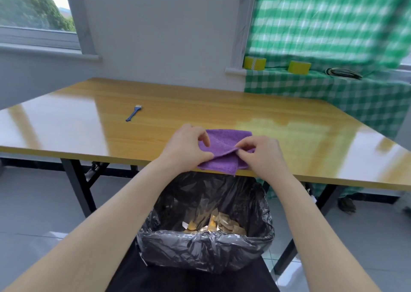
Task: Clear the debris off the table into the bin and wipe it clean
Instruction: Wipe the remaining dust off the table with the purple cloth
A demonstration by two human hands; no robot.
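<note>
A purple cloth [224,145] lies folded at the near edge of the wooden table [89,122], one corner hanging over the edge. My left hand [186,148] pinches the cloth's left side. My right hand [260,153] pinches a fold of the cloth on its right. Directly below the table edge stands a bin [204,242] lined with a black bag, holding tan and white paper scraps [215,225].
A small blue brush [134,113] lies on the table's far left part. Behind the table at the right, a green checked cloth [333,91] covers a ledge carrying two yellow tape rolls [299,67]. Black table legs [77,187] stand either side of the bin.
</note>
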